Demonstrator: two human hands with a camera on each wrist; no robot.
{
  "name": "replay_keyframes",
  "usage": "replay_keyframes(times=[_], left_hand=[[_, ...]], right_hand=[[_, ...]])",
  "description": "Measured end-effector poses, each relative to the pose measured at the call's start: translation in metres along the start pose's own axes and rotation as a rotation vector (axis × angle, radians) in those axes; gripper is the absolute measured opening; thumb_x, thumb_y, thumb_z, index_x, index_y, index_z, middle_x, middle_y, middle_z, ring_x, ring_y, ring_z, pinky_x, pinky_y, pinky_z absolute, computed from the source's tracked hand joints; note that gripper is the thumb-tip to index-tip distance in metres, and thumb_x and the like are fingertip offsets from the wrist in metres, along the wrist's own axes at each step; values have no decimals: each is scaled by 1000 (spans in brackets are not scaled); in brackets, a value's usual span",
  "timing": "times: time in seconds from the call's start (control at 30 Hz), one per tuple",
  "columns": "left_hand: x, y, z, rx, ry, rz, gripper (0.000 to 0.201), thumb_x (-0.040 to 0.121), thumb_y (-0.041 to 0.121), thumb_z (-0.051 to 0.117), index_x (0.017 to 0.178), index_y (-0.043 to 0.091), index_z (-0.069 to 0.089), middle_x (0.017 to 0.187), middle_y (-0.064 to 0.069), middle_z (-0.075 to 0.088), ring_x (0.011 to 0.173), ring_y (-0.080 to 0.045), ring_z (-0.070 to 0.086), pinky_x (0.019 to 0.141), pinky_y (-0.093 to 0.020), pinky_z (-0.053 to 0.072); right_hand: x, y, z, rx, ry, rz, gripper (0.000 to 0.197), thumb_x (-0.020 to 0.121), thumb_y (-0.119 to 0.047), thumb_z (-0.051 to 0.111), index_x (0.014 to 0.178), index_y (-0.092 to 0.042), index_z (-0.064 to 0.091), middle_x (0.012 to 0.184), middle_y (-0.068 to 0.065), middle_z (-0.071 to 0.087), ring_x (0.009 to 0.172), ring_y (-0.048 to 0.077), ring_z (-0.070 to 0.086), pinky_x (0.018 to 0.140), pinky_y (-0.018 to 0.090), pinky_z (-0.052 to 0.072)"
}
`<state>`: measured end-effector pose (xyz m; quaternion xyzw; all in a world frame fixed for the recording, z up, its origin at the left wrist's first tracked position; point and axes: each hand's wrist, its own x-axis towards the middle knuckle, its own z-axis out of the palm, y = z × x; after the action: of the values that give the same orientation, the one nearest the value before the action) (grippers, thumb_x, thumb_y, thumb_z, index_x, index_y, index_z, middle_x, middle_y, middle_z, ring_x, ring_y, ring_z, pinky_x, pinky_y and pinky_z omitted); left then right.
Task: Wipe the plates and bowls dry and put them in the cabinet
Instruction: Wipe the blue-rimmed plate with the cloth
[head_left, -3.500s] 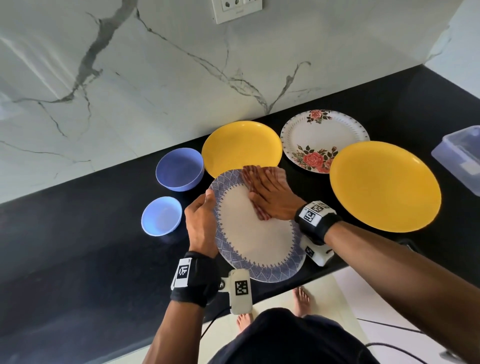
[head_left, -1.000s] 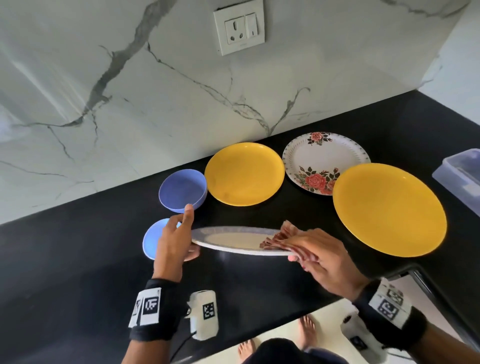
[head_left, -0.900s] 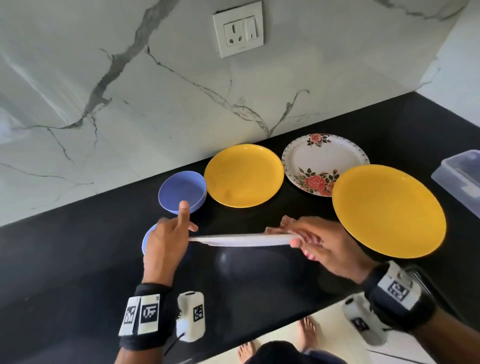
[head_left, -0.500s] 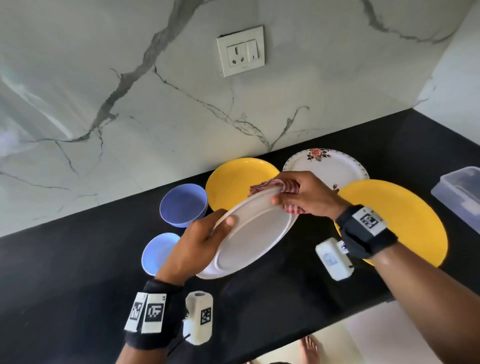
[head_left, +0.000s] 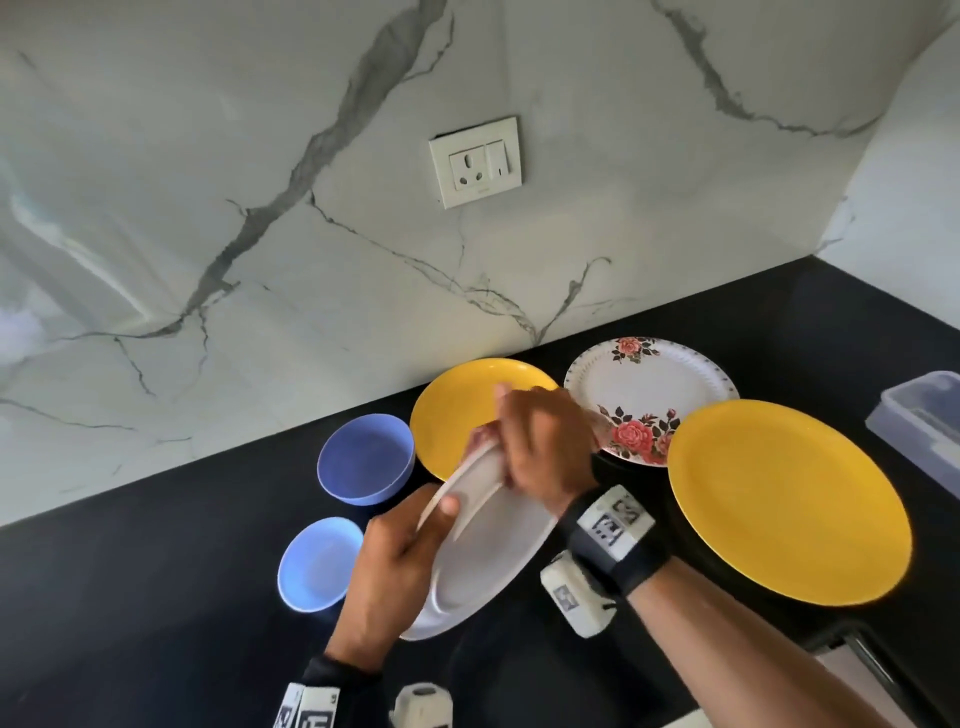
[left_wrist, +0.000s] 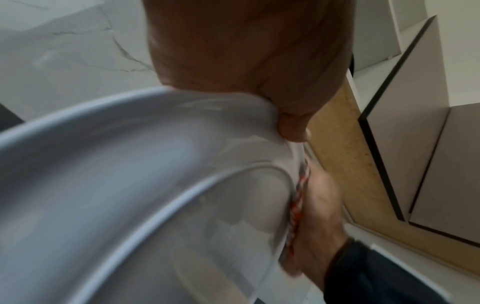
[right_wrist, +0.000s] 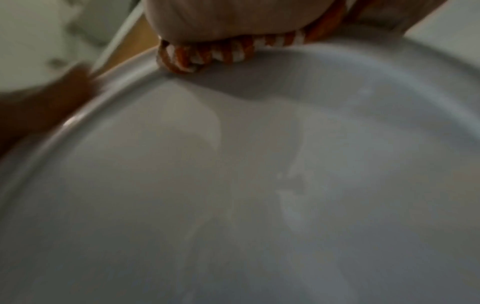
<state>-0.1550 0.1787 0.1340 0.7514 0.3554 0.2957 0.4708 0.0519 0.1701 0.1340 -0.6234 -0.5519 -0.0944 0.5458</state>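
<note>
An oval plate (head_left: 488, 551) is held tilted above the black counter (head_left: 156, 597), its plain white underside (right_wrist: 259, 185) facing me. My left hand (head_left: 395, 561) grips its left rim, thumb on the underside. My right hand (head_left: 540, 452) presses a red-and-white striped cloth (right_wrist: 221, 53) against the plate's upper end; the cloth (left_wrist: 298, 197) shows along the rim in the left wrist view. On the counter lie two yellow plates (head_left: 467, 410) (head_left: 789, 499), a rose-patterned plate (head_left: 649, 400) and two blue bowls (head_left: 366, 457) (head_left: 319, 564).
A marble wall with a socket plate (head_left: 475, 161) rises behind the counter. A translucent plastic box (head_left: 924, 431) sits at the counter's right edge. Cabinet doors (left_wrist: 415, 144) show in the left wrist view. The counter's front edge runs just below my arms.
The plate was lifted off the counter and turned over, so its white underside now faces me. My right hand with the cloth has moved to the plate's upper end and the plate stands steeper.
</note>
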Motion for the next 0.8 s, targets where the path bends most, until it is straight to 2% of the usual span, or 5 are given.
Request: replay_keyframes(times=[0.1, 0.17, 0.57, 0.7, 0.8], left_hand=[[-14, -7, -5, -43, 5, -30, 96, 80, 92, 47, 95, -1, 64, 83, -20, 62, 76, -13, 53, 71, -32, 42], [-17, -6, -6, -67, -31, -32, 78, 85, 82, 50, 95, 7, 68, 87, -19, 65, 78, -15, 57, 71, -30, 45], [41, 30, 2, 486, -127, 157, 57, 95, 77, 39, 77, 25, 51, 65, -3, 51, 74, -30, 41, 59, -33, 32], [38, 20, 5, 421, -24, 211, 51, 95, 66, 39, 70, 22, 45, 60, -7, 46, 65, -30, 38, 57, -38, 33], [18, 3, -1, 268, 100, 159, 63, 93, 71, 44, 69, 13, 50, 61, -6, 47, 62, -27, 39, 57, -39, 36]], right_hand=[[-15, 38, -6, 476, -44, 759, 66, 109, -50, 30, 60, -20, 63, 40, 9, 50, 30, 16, 48, 35, 21, 37], [-30, 54, -5, 553, 26, 881, 65, 108, -47, 33, 55, -13, 47, 39, 6, 41, 28, 16, 42, 33, 19, 33], [6, 12, -11, -92, -95, -110, 50, 106, -24, 37, 60, -9, 54, 44, 5, 47, 36, 24, 41, 44, 27, 31], [3, 27, -4, -66, -80, 26, 62, 108, -36, 33, 64, -4, 61, 44, 7, 48, 36, 25, 44, 44, 25, 29], [-16, 51, 1, 276, -17, 559, 75, 108, -53, 26, 63, -9, 67, 39, 14, 49, 33, 26, 51, 36, 27, 41]])
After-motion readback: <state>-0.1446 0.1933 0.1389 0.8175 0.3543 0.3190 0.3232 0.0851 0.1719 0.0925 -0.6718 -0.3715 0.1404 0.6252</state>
